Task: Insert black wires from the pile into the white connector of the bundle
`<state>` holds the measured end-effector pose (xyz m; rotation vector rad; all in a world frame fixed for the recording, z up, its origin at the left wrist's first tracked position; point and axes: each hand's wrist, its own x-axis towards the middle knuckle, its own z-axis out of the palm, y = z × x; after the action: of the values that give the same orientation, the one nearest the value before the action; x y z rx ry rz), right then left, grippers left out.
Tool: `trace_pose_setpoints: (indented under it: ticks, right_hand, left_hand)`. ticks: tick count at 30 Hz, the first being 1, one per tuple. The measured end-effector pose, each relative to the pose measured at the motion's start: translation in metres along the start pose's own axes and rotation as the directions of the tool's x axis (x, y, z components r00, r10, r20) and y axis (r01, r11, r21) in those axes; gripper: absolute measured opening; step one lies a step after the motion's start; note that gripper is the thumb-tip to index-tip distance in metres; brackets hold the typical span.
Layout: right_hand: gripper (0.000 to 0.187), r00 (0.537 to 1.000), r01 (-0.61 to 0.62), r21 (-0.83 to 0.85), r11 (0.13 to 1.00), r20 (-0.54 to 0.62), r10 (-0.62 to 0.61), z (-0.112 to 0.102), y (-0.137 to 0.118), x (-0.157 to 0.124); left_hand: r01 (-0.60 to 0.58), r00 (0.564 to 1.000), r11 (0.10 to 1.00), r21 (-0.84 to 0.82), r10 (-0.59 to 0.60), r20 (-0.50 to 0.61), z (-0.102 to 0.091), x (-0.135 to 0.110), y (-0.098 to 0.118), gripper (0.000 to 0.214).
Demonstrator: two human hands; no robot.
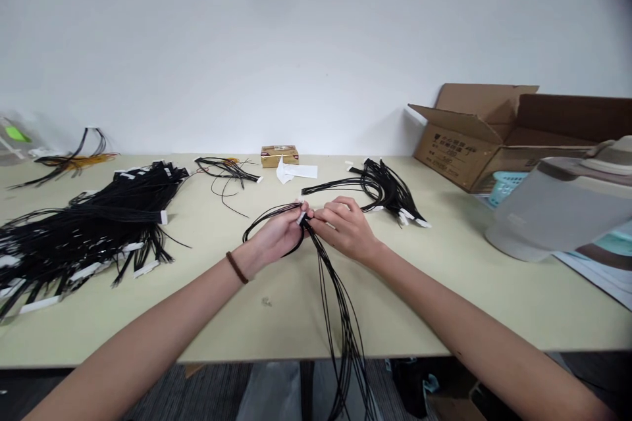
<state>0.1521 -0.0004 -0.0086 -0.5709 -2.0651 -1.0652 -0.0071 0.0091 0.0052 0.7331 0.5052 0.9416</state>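
Observation:
Over the middle of the table both hands meet on one black wire harness (337,286). My left hand (279,230), with a brown band on the wrist, is closed around it near a white connector (301,216). Pinched fingers of my right hand (345,227) press at the wires just right of that connector; the exact spot between the fingertips is hidden. Loose wires hang from the hands over the table's front edge, and some loop behind my left hand. Just beyond my right hand lies a bundle of black harnesses (390,191) with white connectors.
A large pile of black harnesses (133,200) covers the table's left side. Smaller wire bundles (230,170) lie behind it. A gold tissue box (279,156) stands near the wall. To the right are an open cardboard box (459,148) and a large translucent jug (553,204).

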Motion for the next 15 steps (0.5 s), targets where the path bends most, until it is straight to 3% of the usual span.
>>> trace_pose_setpoints:
  ticks: [10, 13, 15]
  right_hand:
    - [0.011, 0.998, -0.066, 0.116, 0.991, 0.018, 0.064, 0.0007, -0.0007, 0.0015]
    - [0.011, 0.989, -0.147, 0.246, 0.958, 0.029, 0.144, 0.0004, -0.0027, 0.0028]
    - [0.013, 0.969, -0.243, 0.380, 0.892, 0.045, 0.244, -0.0023, -0.0054, 0.0063]
  left_hand:
    - [-0.016, 1.000, 1.000, 0.007, 0.016, -0.006, -0.0030, 0.0010, 0.0014, 0.011]
    - [-0.016, 0.999, 1.000, 0.004, 0.016, -0.048, 0.0000, -0.0002, 0.0033, 0.010]
    - [-0.024, 0.995, 1.000, 0.001, 0.023, -0.095, 0.0015, -0.0003, 0.0040, 0.012]
